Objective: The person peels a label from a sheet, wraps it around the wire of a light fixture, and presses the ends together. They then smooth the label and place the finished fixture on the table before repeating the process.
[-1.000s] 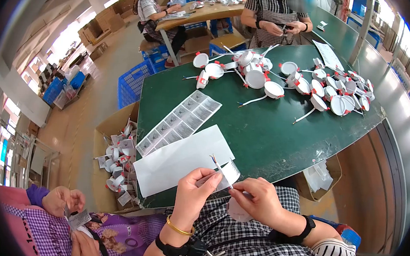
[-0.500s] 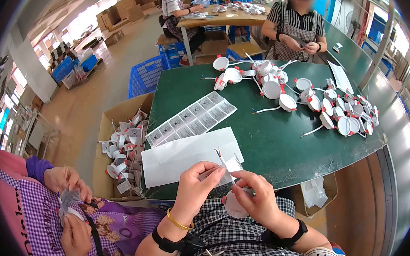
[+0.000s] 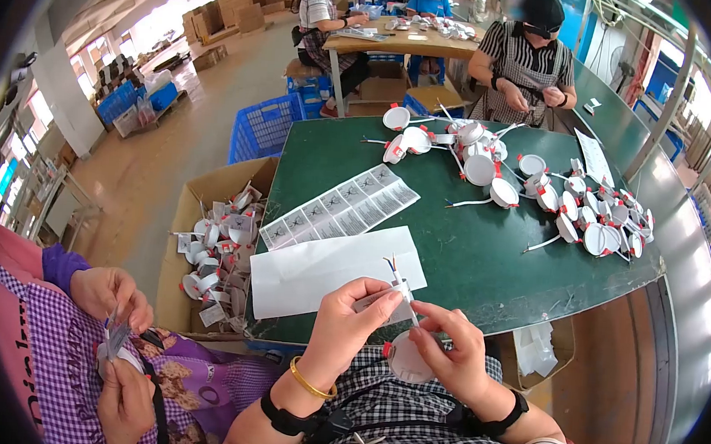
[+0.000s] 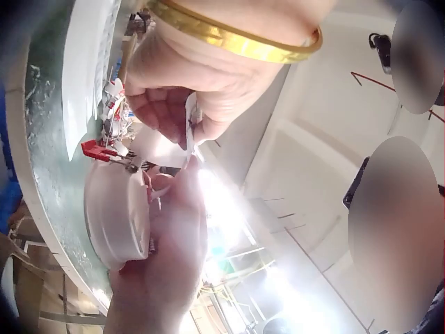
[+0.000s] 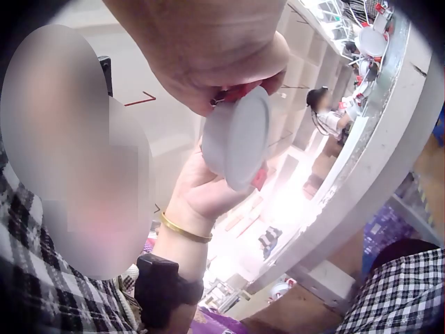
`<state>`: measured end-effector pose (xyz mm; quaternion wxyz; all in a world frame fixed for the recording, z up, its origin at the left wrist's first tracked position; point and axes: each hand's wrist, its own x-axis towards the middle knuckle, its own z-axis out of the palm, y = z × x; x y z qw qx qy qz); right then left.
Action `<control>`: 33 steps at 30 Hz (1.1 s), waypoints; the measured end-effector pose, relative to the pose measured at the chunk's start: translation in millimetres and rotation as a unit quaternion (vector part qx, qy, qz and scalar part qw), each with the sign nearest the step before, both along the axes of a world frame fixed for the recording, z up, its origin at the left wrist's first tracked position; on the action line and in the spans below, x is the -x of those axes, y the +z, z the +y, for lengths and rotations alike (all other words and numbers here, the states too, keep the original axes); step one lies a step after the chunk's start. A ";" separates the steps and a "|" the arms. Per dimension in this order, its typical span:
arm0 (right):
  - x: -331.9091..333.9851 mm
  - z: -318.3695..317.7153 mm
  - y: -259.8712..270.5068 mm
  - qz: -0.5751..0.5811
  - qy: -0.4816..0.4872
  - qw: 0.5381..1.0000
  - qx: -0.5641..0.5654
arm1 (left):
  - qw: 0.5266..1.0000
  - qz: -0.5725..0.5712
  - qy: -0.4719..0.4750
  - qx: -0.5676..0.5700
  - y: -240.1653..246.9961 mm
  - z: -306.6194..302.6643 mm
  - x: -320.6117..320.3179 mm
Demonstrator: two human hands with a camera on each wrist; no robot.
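My left hand (image 3: 348, 325) pinches a printed paper label (image 3: 383, 305) against the white cable (image 3: 414, 313) of a small round downlight. Coloured bare-ended wires (image 3: 392, 266) stick up from the cable's top end. Below the label, my right hand (image 3: 458, 353) pinches the cable between thumb and fingers. The white downlight (image 3: 408, 359) hangs under the right hand, with a red clip (image 4: 97, 150) at its side. In the right wrist view, the disc-shaped lamp face (image 5: 249, 139) hides part of both hands.
A label sheet (image 3: 340, 208) and a blank white sheet (image 3: 327, 274) lie on the green table (image 3: 484, 272). Several downlights (image 3: 479, 169) are heaped at the back. Left stands a carton (image 3: 172, 279) of labelled lamps. Beside me a person's hands (image 3: 122, 321) hold another lamp.
The head view has tilted up, showing more of the room. The label's flap, spread out right of the cable before, now sits close around it. Both hands remain together at the cable.
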<state>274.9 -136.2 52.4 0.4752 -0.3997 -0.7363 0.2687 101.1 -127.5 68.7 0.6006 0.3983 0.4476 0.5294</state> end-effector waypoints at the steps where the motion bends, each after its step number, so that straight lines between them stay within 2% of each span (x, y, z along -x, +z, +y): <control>1: 0.0 -1.0 1.6 0.006 -0.004 1.000 0.002 | 1.000 -0.005 -0.003 -0.002 1.0 -0.5 0.0; 8: -5.8 -3.1 7.7 0.010 0.007 0.999 0.030 | 1.000 -0.002 -0.015 -0.012 7.4 -2.0 -0.9; 11: -7.7 -3.8 12.7 0.016 0.016 0.998 0.063 | 1.000 0.020 -0.018 -0.016 12.1 -4.1 -1.8; 13: -8.3 -6.2 14.2 0.039 0.010 0.991 0.125 | 0.999 0.032 -0.020 -0.027 13.7 -5.7 -3.6; 17: -8.7 -6.8 12.7 0.040 -0.007 0.993 0.111 | 0.995 0.053 -0.031 -0.081 16.7 -8.1 -4.4; 20: -10.0 -6.3 12.8 0.023 -0.029 0.998 0.041 | 0.987 0.050 -0.020 -0.153 24.3 -12.8 -8.0; 23: -13.6 -8.3 11.6 0.021 -0.049 0.998 0.024 | 0.989 0.027 -0.015 -0.146 23.5 -15.3 -1.4; 25: -15.1 -9.4 10.0 0.065 -0.058 0.994 0.066 | 0.988 0.041 -0.012 -0.150 21.2 -16.7 -0.2; 28: -14.2 -9.5 8.3 0.080 -0.058 0.993 0.065 | 0.989 -0.008 0.000 -0.146 13.3 -15.3 1.3; 33: -12.6 -10.5 10.4 0.074 -0.057 0.994 0.059 | 0.996 -0.033 -0.015 -0.084 12.1 -15.0 6.1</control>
